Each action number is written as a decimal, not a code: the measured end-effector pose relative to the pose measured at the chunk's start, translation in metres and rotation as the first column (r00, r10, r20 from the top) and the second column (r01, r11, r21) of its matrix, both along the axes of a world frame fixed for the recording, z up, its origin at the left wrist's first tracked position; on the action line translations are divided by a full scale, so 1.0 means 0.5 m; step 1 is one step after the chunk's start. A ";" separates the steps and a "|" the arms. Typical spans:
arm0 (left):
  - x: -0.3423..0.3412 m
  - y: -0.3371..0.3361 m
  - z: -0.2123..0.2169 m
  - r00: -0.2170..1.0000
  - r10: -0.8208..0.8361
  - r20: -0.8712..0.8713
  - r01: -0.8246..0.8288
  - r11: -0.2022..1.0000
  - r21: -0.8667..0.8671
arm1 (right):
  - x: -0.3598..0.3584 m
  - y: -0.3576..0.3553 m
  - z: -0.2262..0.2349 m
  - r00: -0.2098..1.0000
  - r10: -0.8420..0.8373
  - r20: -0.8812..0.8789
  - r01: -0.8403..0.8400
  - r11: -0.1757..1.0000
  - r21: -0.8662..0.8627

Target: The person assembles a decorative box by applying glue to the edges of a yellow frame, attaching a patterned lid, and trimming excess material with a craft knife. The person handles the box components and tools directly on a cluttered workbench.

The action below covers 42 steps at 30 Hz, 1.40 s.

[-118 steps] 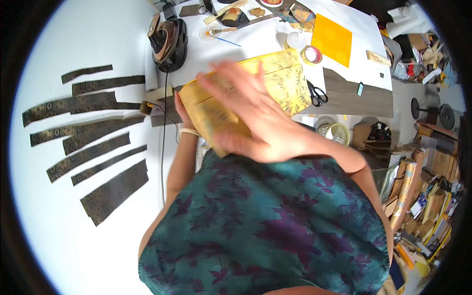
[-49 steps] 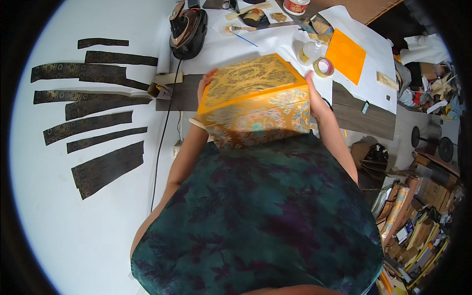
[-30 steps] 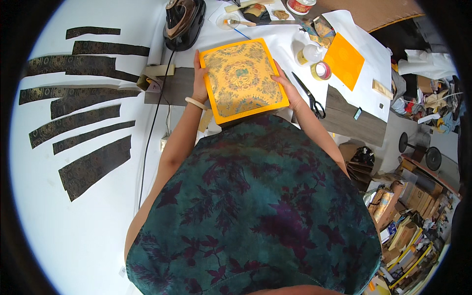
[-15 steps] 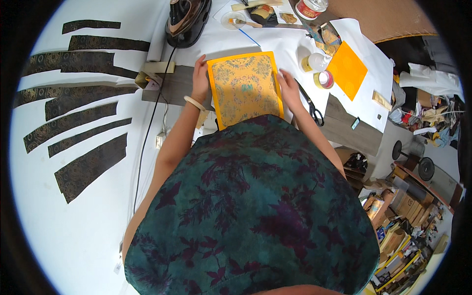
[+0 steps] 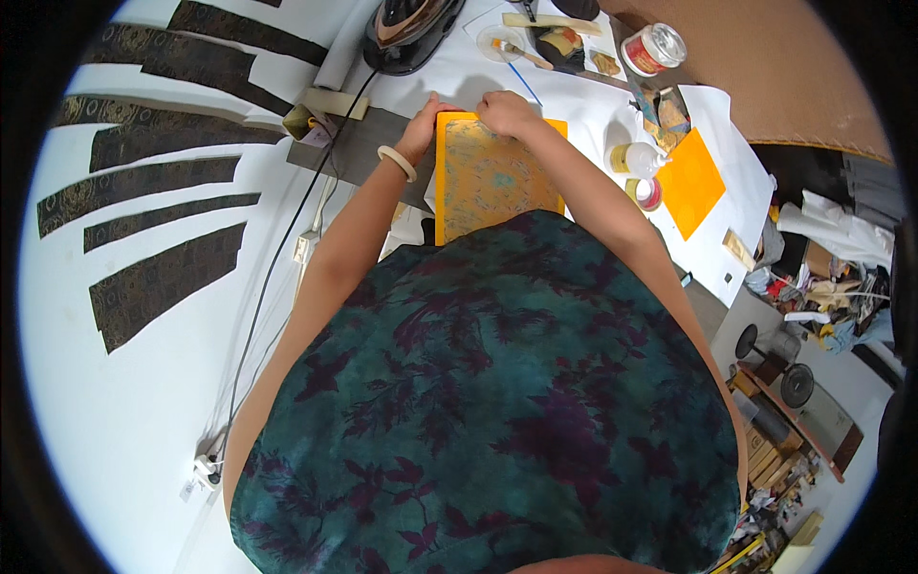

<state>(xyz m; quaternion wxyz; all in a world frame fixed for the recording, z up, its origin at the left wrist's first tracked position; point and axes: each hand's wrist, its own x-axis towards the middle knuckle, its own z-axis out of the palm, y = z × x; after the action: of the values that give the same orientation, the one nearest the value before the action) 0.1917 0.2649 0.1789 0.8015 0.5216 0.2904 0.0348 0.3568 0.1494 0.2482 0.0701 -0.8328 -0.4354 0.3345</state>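
Observation:
A rectangular panel (image 5: 497, 187) with a yellow-orange border and a blue-grey floral pattern lies in front of me, its near edge hidden by my clothing. My left hand (image 5: 424, 126), a pale bangle on its wrist, grips the panel's far left corner. Curled over the far edge, just right of it, is my right hand (image 5: 507, 115); its fingers are closed on the border, their tips partly hidden. A plain orange sheet (image 5: 690, 182) rests on white paper to the right.
A dark iron (image 5: 411, 33) stands beyond my left hand, its cord trailing down the left. A brush (image 5: 521, 53), a white bottle (image 5: 638, 158), a small round tub (image 5: 646, 194) and a large jar (image 5: 654, 50) lie further off. Dark patterned strips (image 5: 172, 187) spread across the white surface at left.
My right hand has moved from the panel's right edge to its far edge, closing there. My left hand has shifted to the far left corner. The view has turned, and the scissors are now hidden.

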 end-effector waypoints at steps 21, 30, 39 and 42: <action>0.014 -0.012 -0.002 1.000 -0.012 -0.006 0.012 1.000 -0.002 | 0.000 0.002 0.031 1.000 -0.009 0.013 0.010 0.999 -0.041; 0.012 -0.001 -0.027 0.996 0.013 0.087 0.007 0.975 -0.223 | -0.023 -0.004 0.136 0.998 -0.022 0.067 0.019 0.998 0.059; 0.044 0.045 0.345 0.775 -0.632 -0.017 0.555 0.667 0.498 | -0.019 -0.077 0.220 0.999 0.049 -0.022 -0.038 0.936 0.350; 0.045 0.008 0.389 0.575 -0.801 -0.167 0.733 0.413 0.541 | -0.040 -0.138 0.265 0.998 -0.002 -0.065 0.030 0.899 0.437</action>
<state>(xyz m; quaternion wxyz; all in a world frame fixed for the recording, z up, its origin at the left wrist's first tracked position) 0.2144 0.2691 0.3735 0.5535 0.8009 -0.0522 -0.2225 0.3369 0.0803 0.3806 0.2718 -0.7884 -0.4903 0.2535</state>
